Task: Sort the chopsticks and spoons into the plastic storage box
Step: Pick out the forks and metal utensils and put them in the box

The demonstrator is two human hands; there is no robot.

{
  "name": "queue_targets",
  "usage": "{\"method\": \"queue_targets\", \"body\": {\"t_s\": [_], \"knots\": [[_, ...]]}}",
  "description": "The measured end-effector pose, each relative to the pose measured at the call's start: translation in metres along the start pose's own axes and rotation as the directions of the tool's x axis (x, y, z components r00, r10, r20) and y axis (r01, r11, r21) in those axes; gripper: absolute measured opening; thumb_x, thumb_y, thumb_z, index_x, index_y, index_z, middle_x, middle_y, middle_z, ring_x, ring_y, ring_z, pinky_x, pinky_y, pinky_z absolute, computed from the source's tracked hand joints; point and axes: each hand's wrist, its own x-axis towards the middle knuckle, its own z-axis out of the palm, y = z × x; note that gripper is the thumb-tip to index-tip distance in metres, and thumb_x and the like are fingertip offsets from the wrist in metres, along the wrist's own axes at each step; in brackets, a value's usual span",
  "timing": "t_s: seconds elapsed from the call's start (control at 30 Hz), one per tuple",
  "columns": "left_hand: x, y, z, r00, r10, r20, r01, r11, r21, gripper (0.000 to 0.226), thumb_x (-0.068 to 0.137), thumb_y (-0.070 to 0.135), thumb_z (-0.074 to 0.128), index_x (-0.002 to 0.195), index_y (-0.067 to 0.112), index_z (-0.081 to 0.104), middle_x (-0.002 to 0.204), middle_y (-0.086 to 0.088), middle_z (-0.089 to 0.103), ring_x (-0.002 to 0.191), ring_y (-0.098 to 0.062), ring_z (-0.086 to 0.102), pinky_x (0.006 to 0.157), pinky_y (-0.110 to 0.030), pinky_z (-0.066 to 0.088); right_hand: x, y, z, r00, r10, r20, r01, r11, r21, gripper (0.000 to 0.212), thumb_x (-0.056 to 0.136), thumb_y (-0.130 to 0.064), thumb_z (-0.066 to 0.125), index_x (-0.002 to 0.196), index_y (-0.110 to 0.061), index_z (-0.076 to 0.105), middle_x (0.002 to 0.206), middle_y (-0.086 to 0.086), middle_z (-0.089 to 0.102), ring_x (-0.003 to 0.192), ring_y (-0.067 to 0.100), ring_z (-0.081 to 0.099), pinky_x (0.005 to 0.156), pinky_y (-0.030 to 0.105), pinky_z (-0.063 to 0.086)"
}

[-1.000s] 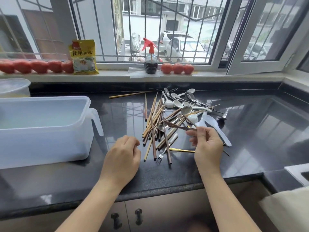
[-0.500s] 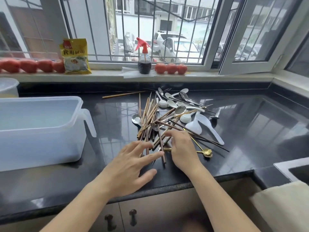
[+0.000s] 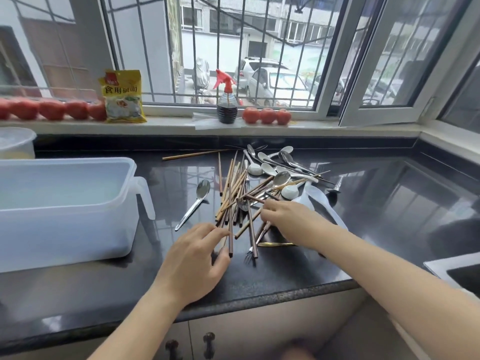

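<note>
On the dark countertop [image 3: 363, 216] the chopsticks [image 3: 235, 193] and spoons [image 3: 275, 167] lie tangled right of the storage box [image 3: 65, 203]. Left hand [image 3: 193, 261] spreads loosely at their near ends; right hand [image 3: 288, 219] rests curled among them, grasp unclear. Light, stiff, likely slippery; best pinched together mid-length.

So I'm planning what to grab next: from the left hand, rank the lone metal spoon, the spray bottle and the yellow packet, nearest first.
1. Lone metal spoon, on the counter just beyond the left hand.
2. Spray bottle, back on the windowsill, slightly right.
3. Yellow packet, on the sill to the left; too close to the bottle to rank firmly.
</note>
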Motion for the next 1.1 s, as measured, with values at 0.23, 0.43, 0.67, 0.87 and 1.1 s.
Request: {"method": "queue_targets", "body": {"t_s": [0.23, 0.43, 0.67, 0.87, 1.1], "knots": [[0.001, 0.000, -0.001, 0.997, -0.065, -0.042, 0.064, 0.998, -0.010, 0.029, 0.093, 0.030, 0.054, 0.116, 0.022, 0.070, 0.103, 0.012, 0.065, 0.080, 0.000, 0.054, 0.075, -0.020, 0.049, -0.001, 0.009, -0.009, 0.989, -0.147, 0.026, 0.149, 0.983, -0.105, 0.026, 0.082, 0.002, 0.064, 0.094, -0.021, 0.061, 0.094, -0.005, 0.061, 0.088, 0.019, 0.058, 0.073, 0.033, 0.053], [0.001, -0.001, -0.002, 0.993, -0.106, -0.059, 0.103, 0.994, -0.048, 0.025, 0.095, 0.029, 0.055, 0.115, 0.024, 0.069, 0.103, 0.015, 0.064, 0.083, -0.004, 0.063, 0.074, -0.029, 0.056, -0.018, 0.045, -0.039, 0.995, 0.068, -0.070, -0.075, 0.992, -0.101, 0.016, 0.095, -0.010, 0.059, 0.101, -0.024, 0.060, 0.098, -0.009, 0.064, 0.096, 0.018, 0.058, 0.079, 0.035, 0.052], [0.005, -0.007, -0.009, 0.926, -0.376, -0.015, 0.330, 0.831, -0.447, 0.016, 0.100, 0.030, 0.060, 0.104, 0.026, 0.075, 0.087, 0.016, 0.073, 0.085, -0.001, 0.067, 0.078, -0.022, 0.053, -0.039, 0.025, -0.070, 0.716, 0.696, 0.049, -0.501, 0.464, 0.730, 0.010, 0.092, -0.009, 0.069, 0.088, -0.018, 0.069, 0.077, 0.004, 0.073, 0.067, 0.015, 0.070, 0.067, 0.030, 0.055], [0.010, -0.007, -0.013, 0.902, -0.422, 0.090, 0.354, 0.606, -0.712, 0.048, 0.095, 0.060, 0.047, 0.104, 0.024, 0.077, 0.084, -0.004, 0.071, 0.069, -0.021, 0.064, 0.064, -0.032, 0.049, -0.003, -0.106, -0.065, 0.776, 0.621, 0.113, -0.295, 0.198, 0.935, 0.006, 0.092, -0.012, 0.071, 0.090, -0.009, 0.066, 0.077, 0.009, 0.073, 0.067, 0.016, 0.070, 0.063, 0.025, 0.058], [0.010, -0.019, -0.014, 0.797, -0.602, 0.047, 0.373, 0.430, -0.822, 0.030, 0.105, 0.021, 0.052, 0.080, 0.011, 0.066, 0.063, -0.003, 0.055, 0.061, -0.017, 0.051, 0.059, -0.032, 0.046, 0.035, -0.119, -0.040, 0.945, 0.326, 0.025, -0.197, 0.505, 0.840, 0.015, 0.095, -0.024, 0.068, 0.080, -0.023, 0.067, 0.071, -0.002, 0.069, 0.069, 0.013, 0.066, 0.066, 0.030, 0.053]]}}
